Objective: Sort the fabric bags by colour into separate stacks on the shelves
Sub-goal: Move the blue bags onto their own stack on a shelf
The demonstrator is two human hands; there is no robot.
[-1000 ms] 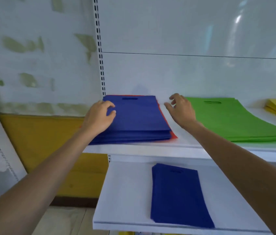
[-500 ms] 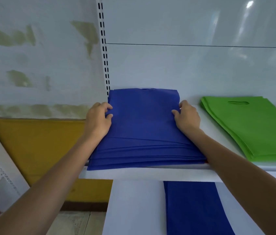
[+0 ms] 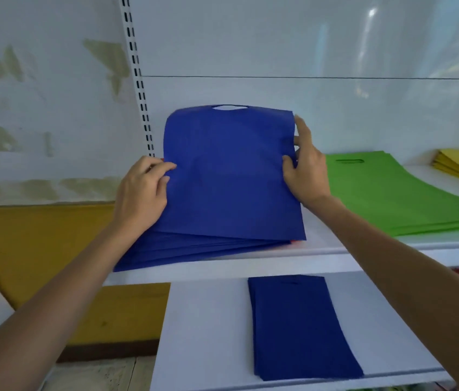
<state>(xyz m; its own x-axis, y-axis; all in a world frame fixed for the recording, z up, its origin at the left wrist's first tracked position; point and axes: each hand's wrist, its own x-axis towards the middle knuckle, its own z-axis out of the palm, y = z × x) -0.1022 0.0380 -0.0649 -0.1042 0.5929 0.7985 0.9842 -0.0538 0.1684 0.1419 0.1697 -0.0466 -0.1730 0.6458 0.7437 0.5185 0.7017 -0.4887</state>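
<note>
Your left hand (image 3: 140,190) and right hand (image 3: 305,176) pinching the blue bags (image 3: 228,176) mid-frame, far ends lifted off the upper shelf (image 3: 321,258), green stack (image 3: 397,198) at right

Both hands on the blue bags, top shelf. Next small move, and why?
Probably lift the blue bags clear and lower them onto the blue stack on the lower shelf. The left hand and right hand grip their sides, and a red bag shows beneath the near corner.

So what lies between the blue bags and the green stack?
Head view: the right hand, gripping the blue bags, then bare shelf beside the green stack.
</note>
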